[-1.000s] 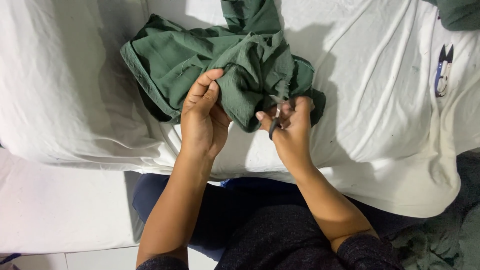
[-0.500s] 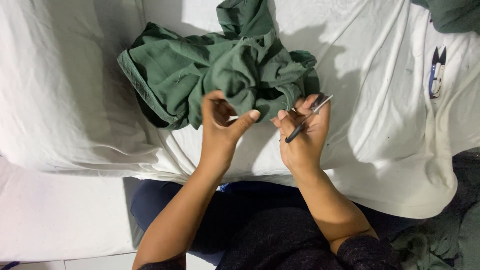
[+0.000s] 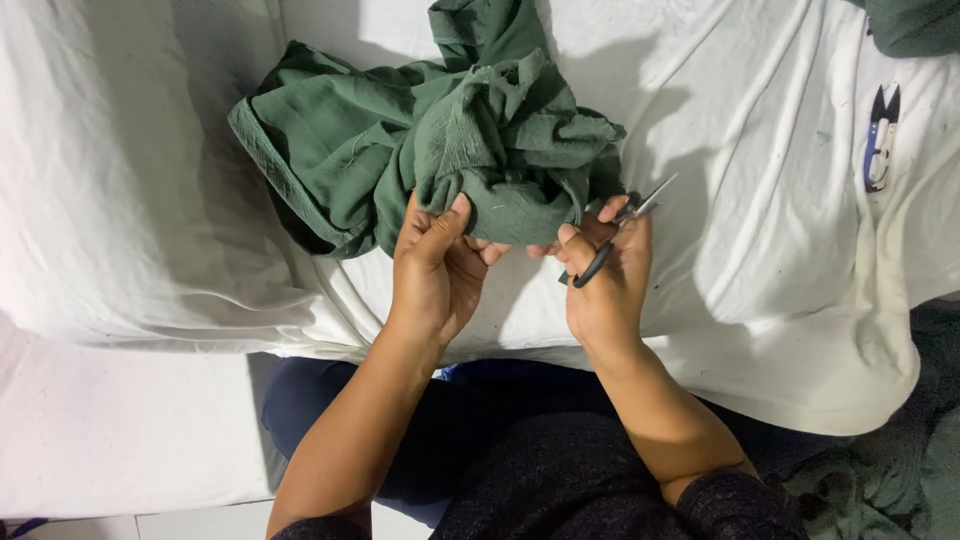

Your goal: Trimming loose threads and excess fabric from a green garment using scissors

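Note:
A crumpled green garment (image 3: 430, 140) lies on a white sheet (image 3: 750, 260) in front of me. My left hand (image 3: 435, 265) pinches the garment's near edge between thumb and fingers. My right hand (image 3: 605, 275) holds a small pair of black-handled scissors (image 3: 620, 235), blades pointing up and to the right, while its fingertips touch the same green edge. The two hands are close together under the fold of cloth.
A small blue and white thread snipper (image 3: 880, 140) lies on the sheet at the far right. More green cloth (image 3: 915, 25) shows at the top right corner, and dark fabric (image 3: 880, 480) at the bottom right. My lap in dark clothing (image 3: 520, 450) is below the sheet.
My left hand went from flat on the cloth, to lifted off it, to pinching the garment's edge. The scissors came into view in my right hand. The garment has been bunched up differently.

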